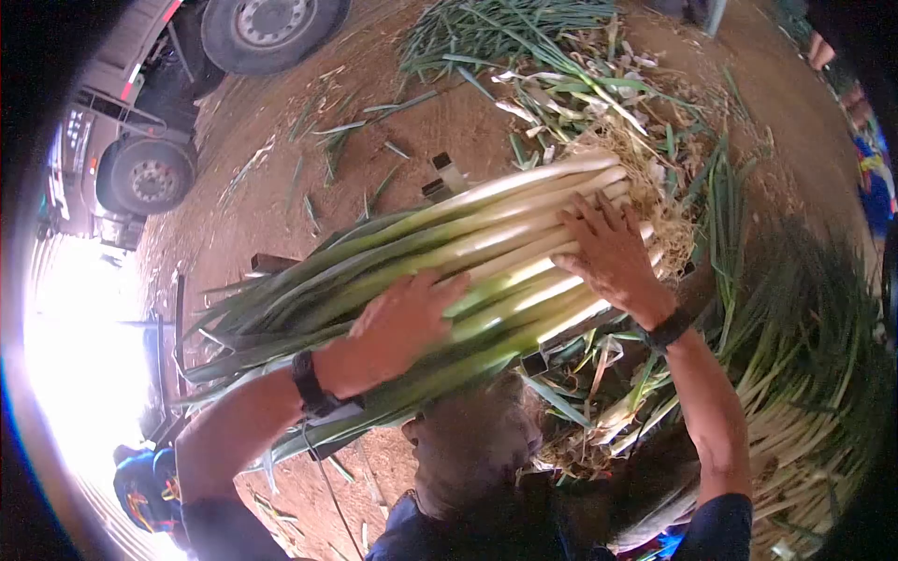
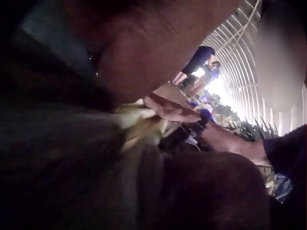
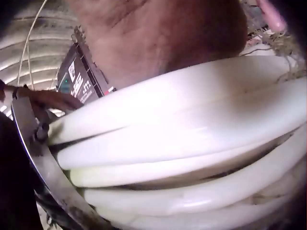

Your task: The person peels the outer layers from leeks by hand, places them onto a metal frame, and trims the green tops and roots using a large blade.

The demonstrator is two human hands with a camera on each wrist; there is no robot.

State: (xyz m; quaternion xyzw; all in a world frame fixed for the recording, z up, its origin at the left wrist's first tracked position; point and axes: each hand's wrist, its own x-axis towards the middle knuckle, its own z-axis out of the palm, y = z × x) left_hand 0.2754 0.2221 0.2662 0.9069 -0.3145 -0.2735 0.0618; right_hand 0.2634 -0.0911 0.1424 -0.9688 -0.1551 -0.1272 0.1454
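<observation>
A thick bundle of long green onions (image 1: 505, 220) lies across a metal frame (image 1: 449, 175), white stems and roots to the right, green leaves to the left. On the white stems near the roots rests my right hand (image 1: 613, 252), its fingers spread. My left hand (image 1: 407, 318) lies over the green middle of the bundle, fingers extended. In the right wrist view the white stems (image 3: 168, 143) sit side by side within a curved metal strip (image 3: 48, 163), under my right palm (image 3: 163, 38). The left wrist view is mostly dark, with the left palm (image 2: 144, 52) close to the camera.
More green onions are heaped at the right (image 1: 795, 411), and a pile of green leaves (image 1: 505, 37) lies at the back. Loose trimmings (image 1: 599, 103) litter the dirt floor (image 1: 402, 122). A truck wheel (image 1: 150, 176) stands at the upper left. Other people (image 2: 199, 64) are in the background.
</observation>
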